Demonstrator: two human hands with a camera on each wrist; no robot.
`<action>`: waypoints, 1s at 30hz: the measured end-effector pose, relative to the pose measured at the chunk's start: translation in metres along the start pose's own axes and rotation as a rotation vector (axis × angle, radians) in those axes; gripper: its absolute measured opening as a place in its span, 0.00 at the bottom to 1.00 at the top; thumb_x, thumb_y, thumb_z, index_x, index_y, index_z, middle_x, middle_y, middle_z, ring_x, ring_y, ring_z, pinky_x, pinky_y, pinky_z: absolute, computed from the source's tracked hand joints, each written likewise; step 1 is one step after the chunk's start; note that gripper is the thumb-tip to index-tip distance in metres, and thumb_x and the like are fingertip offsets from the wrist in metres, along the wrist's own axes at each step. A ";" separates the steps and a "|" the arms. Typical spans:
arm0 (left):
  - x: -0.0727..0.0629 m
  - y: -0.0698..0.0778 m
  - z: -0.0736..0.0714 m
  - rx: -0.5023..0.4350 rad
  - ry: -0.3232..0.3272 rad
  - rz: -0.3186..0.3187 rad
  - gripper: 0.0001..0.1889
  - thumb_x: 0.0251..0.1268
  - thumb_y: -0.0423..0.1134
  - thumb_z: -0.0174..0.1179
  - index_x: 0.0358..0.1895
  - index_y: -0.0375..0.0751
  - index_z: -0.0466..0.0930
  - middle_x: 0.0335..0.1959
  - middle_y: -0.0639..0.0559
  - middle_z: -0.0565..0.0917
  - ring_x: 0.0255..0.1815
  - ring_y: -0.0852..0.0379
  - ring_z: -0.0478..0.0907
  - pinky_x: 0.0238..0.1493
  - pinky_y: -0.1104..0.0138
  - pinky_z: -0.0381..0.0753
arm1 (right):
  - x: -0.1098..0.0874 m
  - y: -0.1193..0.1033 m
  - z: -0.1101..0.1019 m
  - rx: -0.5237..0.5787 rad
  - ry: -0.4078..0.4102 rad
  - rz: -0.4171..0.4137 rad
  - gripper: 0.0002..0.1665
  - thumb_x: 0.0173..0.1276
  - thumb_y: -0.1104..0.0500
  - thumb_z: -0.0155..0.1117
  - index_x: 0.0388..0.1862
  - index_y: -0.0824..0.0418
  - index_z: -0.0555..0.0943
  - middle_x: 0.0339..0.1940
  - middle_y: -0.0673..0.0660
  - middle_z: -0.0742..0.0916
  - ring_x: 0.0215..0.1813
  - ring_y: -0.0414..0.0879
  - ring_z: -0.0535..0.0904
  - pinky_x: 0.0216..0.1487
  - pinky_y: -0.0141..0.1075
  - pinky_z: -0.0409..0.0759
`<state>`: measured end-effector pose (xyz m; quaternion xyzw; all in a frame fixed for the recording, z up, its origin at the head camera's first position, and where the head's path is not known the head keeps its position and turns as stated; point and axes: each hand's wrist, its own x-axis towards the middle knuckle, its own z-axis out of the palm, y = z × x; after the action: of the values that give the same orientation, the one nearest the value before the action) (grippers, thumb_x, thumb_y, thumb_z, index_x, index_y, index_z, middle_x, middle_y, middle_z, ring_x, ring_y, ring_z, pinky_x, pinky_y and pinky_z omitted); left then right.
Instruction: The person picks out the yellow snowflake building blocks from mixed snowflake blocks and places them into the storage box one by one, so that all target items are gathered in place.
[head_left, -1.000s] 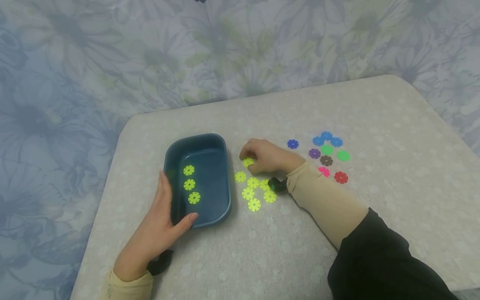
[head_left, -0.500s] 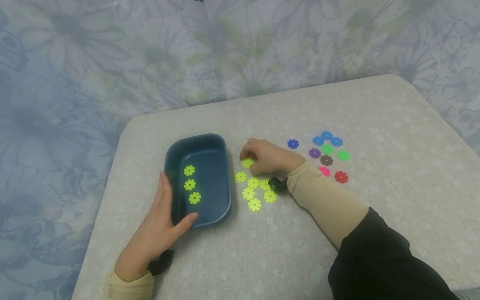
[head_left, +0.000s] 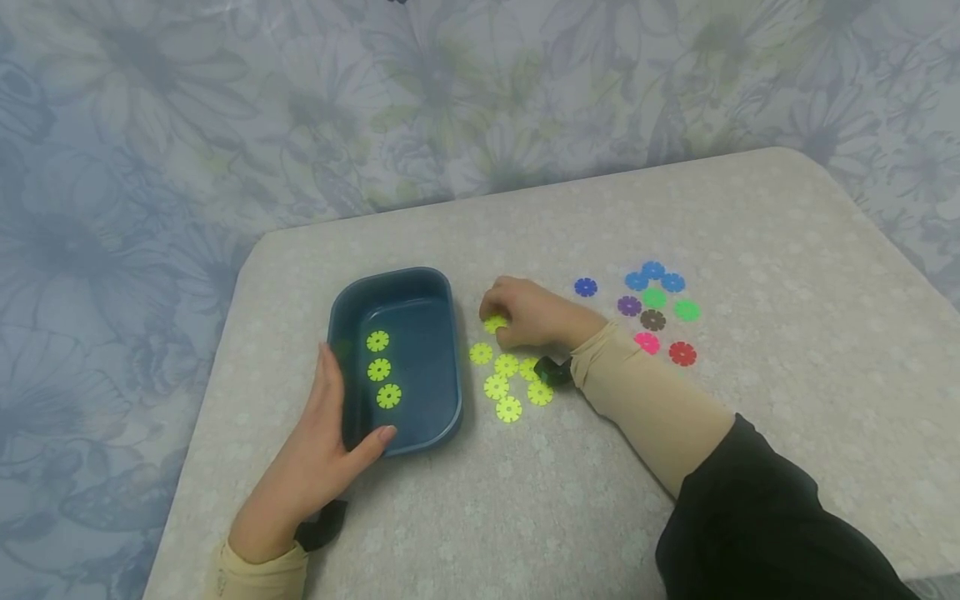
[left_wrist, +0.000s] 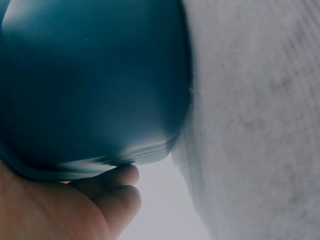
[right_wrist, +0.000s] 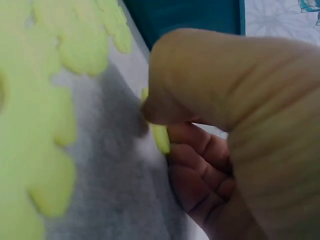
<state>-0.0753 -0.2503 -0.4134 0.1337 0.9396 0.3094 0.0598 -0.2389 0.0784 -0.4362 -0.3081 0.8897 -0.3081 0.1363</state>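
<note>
A dark blue rectangular plastic tray (head_left: 423, 367) stands on the table, and three yellow notched interlocking discs (head_left: 379, 369) lie in a row inside it. My left hand (head_left: 311, 450) holds its near-left corner, fingers along the outer left wall and thumb over the near rim. In the left wrist view, bent fingertips (left_wrist: 122, 195) touch the tray's outside below the rim. Right of the tray, my right hand (head_left: 534, 315) pinches a yellow interlocking disc (head_left: 495, 324) between thumb and fingers. The right wrist view shows this disc (right_wrist: 160, 136) edge-on at the tabletop, partly hidden by the thumb.
Several loose yellow discs (head_left: 507, 365) lie between the tray and my right wrist, one partly covered by a black wrist device (head_left: 553, 372). Farther right lie blue (head_left: 653, 270), green (head_left: 686, 310), purple, brown, pink and red discs (head_left: 682, 354). A floral wall (head_left: 480, 100) borders the table's back.
</note>
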 end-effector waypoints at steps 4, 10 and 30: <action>0.000 -0.001 0.002 0.003 0.007 0.005 0.64 0.68 0.58 0.66 0.81 0.51 0.14 0.83 0.53 0.19 0.85 0.45 0.26 0.76 0.33 0.47 | -0.001 -0.002 0.001 -0.030 0.005 0.012 0.21 0.56 0.68 0.66 0.51 0.57 0.86 0.46 0.51 0.80 0.48 0.48 0.75 0.53 0.41 0.79; -0.001 -0.002 0.005 0.003 0.007 0.006 0.64 0.69 0.58 0.66 0.81 0.51 0.14 0.83 0.54 0.18 0.85 0.46 0.25 0.76 0.33 0.46 | -0.002 -0.003 0.001 -0.043 0.013 0.014 0.21 0.56 0.69 0.66 0.50 0.57 0.85 0.45 0.51 0.80 0.47 0.48 0.75 0.51 0.40 0.78; 0.000 -0.004 0.009 -0.002 0.023 0.019 0.64 0.69 0.56 0.66 0.81 0.52 0.14 0.83 0.53 0.19 0.85 0.45 0.26 0.77 0.34 0.45 | 0.000 0.025 -0.005 0.301 0.034 0.128 0.20 0.55 0.65 0.69 0.47 0.49 0.87 0.41 0.53 0.86 0.44 0.50 0.79 0.46 0.43 0.80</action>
<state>-0.0744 -0.2489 -0.4227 0.1388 0.9386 0.3124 0.0460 -0.2528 0.0961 -0.4478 -0.2217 0.8536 -0.4336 0.1851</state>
